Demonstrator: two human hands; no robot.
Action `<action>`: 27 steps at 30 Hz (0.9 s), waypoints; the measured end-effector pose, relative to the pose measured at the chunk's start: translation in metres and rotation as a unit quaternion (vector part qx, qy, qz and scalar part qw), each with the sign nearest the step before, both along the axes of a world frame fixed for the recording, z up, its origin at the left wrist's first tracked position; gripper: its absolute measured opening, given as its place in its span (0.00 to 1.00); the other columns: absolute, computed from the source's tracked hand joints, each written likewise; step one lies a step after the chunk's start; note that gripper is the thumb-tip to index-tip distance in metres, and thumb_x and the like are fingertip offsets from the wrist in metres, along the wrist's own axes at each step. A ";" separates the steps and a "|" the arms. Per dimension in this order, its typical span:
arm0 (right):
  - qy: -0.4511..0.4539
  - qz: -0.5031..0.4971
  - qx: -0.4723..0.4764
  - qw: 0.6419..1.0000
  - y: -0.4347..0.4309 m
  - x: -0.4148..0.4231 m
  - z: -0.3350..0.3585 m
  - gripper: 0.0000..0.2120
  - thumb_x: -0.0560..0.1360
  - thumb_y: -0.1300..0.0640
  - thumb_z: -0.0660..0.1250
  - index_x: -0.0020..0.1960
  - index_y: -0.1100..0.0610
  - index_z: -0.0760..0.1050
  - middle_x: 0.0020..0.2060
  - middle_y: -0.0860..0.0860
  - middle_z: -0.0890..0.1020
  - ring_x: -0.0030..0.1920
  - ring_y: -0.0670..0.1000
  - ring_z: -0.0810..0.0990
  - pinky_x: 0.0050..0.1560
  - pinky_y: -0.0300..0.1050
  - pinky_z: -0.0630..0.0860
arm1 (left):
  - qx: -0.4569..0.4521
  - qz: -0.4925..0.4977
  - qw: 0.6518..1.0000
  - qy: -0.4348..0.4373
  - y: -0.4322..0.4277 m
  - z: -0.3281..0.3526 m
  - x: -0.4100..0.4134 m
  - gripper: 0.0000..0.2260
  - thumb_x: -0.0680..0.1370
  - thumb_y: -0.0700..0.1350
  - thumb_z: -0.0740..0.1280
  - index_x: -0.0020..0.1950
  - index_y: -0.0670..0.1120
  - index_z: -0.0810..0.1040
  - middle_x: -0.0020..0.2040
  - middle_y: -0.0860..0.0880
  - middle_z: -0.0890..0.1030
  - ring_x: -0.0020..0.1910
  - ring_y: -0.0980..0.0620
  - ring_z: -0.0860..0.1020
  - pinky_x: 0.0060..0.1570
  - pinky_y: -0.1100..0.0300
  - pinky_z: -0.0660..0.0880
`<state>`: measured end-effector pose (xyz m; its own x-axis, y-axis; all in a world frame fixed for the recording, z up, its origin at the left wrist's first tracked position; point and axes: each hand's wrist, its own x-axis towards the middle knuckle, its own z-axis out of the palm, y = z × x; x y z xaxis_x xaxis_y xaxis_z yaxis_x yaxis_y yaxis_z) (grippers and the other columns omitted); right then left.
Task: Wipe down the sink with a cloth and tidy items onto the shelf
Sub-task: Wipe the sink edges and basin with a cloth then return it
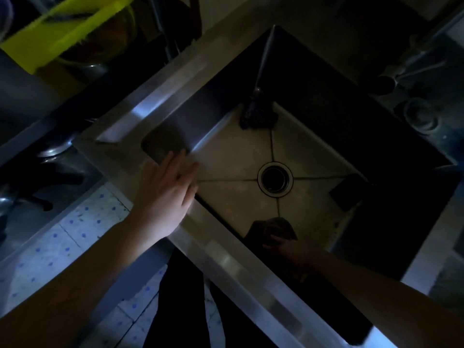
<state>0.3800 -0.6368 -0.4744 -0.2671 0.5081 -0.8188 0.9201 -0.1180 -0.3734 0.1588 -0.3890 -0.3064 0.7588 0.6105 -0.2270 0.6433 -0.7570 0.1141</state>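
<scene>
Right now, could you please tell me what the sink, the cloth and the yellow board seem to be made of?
The sink: brushed stainless steel, by its grey streaky sheen. The cloth: soft fabric, matte and crumpled; too dark to tell the weave. The yellow board: probably plastic, evenly bright, smooth and matte.

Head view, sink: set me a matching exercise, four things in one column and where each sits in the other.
1 left hand
2 right hand
3 drain
4 yellow board

a middle of the basin floor
b on the rim of the sink, fingers straight
c down in the basin, holding a cloth
d outside the sink, top left of the view

Pairs: 1-b, 2-c, 3-a, 4-d
</scene>
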 end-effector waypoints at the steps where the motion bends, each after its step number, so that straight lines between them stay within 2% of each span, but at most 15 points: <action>1: -0.002 0.014 0.015 1.000 -0.002 0.002 -0.003 0.28 0.80 0.54 0.59 0.77 0.50 0.53 0.77 0.53 0.54 0.77 0.52 0.52 0.75 0.46 0.56 | -0.012 0.007 1.000 -0.004 -0.007 0.002 -0.002 0.21 0.77 0.49 0.56 0.67 0.42 0.72 0.69 0.34 0.68 0.68 0.34 0.67 0.60 0.36 0.67; 2: -0.003 0.037 0.022 0.999 -0.002 0.003 -0.004 0.29 0.80 0.57 0.57 0.78 0.51 0.50 0.78 0.53 0.51 0.78 0.53 0.49 0.75 0.48 0.55 | -0.023 0.016 1.000 -0.007 -0.012 0.004 -0.003 0.22 0.77 0.50 0.55 0.67 0.42 0.72 0.69 0.35 0.68 0.69 0.35 0.66 0.61 0.36 0.67; 4: -0.002 0.014 0.014 1.000 0.003 0.001 -0.002 0.28 0.81 0.60 0.56 0.78 0.52 0.49 0.78 0.52 0.50 0.78 0.55 0.47 0.76 0.50 0.54 | -0.036 0.027 0.999 -0.016 -0.019 0.007 -0.004 0.23 0.77 0.52 0.52 0.67 0.42 0.72 0.69 0.35 0.68 0.69 0.36 0.66 0.62 0.35 0.66; 8: 0.006 -0.003 0.060 0.998 0.030 -0.008 0.000 0.27 0.79 0.62 0.59 0.76 0.52 0.57 0.78 0.49 0.51 0.77 0.57 0.48 0.75 0.53 0.58 | -0.038 0.020 0.999 -0.026 -0.026 0.004 -0.010 0.23 0.78 0.54 0.50 0.65 0.44 0.73 0.69 0.36 0.70 0.68 0.37 0.68 0.61 0.38 0.65; 10: 0.025 -0.050 0.092 0.994 0.050 -0.016 0.002 0.28 0.78 0.62 0.60 0.76 0.53 0.58 0.78 0.51 0.52 0.77 0.58 0.51 0.73 0.52 0.59 | -0.032 0.011 0.999 -0.036 -0.027 0.001 -0.011 0.22 0.78 0.53 0.52 0.63 0.44 0.74 0.67 0.37 0.72 0.67 0.37 0.69 0.59 0.39 0.67; 13: 0.028 -0.080 0.119 0.989 0.086 -0.026 -0.001 0.28 0.78 0.65 0.60 0.76 0.52 0.59 0.78 0.52 0.52 0.77 0.59 0.49 0.72 0.54 0.61 | -0.017 -0.001 0.999 -0.045 -0.026 -0.003 -0.011 0.19 0.77 0.52 0.54 0.61 0.45 0.75 0.66 0.37 0.73 0.66 0.37 0.70 0.57 0.39 0.68; 18: 0.019 -0.119 0.098 0.988 0.111 -0.040 -0.001 0.25 0.79 0.59 0.59 0.75 0.51 0.60 0.78 0.54 0.49 0.77 0.61 0.46 0.75 0.52 0.54 | -0.013 -0.008 0.999 -0.045 -0.024 -0.008 -0.011 0.18 0.77 0.53 0.54 0.61 0.47 0.72 0.65 0.39 0.73 0.66 0.40 0.68 0.58 0.40 0.66; 20: 0.029 -0.116 0.075 0.990 0.100 -0.037 0.001 0.26 0.79 0.58 0.60 0.76 0.53 0.58 0.78 0.55 0.51 0.77 0.59 0.47 0.74 0.52 0.55 | -0.016 -0.008 0.999 -0.040 -0.024 -0.008 -0.009 0.18 0.77 0.53 0.54 0.61 0.47 0.73 0.65 0.39 0.72 0.66 0.39 0.68 0.59 0.40 0.66; 23: 0.044 -0.082 0.046 0.995 0.073 -0.028 0.007 0.26 0.78 0.61 0.60 0.75 0.55 0.60 0.77 0.54 0.56 0.77 0.58 0.52 0.72 0.52 0.59 | -0.028 -0.005 0.999 -0.035 -0.026 -0.002 -0.006 0.19 0.76 0.53 0.54 0.59 0.45 0.75 0.66 0.39 0.72 0.67 0.39 0.69 0.59 0.38 0.66; 27: 0.007 -0.095 -0.019 0.995 0.034 -0.019 0.022 0.27 0.79 0.63 0.56 0.77 0.57 0.53 0.75 0.60 0.59 0.71 0.60 0.66 0.68 0.51 0.65 | -0.029 -0.023 0.999 -0.019 -0.035 0.010 0.003 0.21 0.76 0.53 0.54 0.59 0.44 0.77 0.65 0.38 0.73 0.64 0.39 0.72 0.58 0.38 0.66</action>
<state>0.3611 -0.6026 -0.4523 -0.1810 0.5184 -0.8358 0.8749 -0.3033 -0.3776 0.1614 -0.4244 -0.2969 0.7945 0.5615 -0.2314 0.6024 -0.7770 0.1828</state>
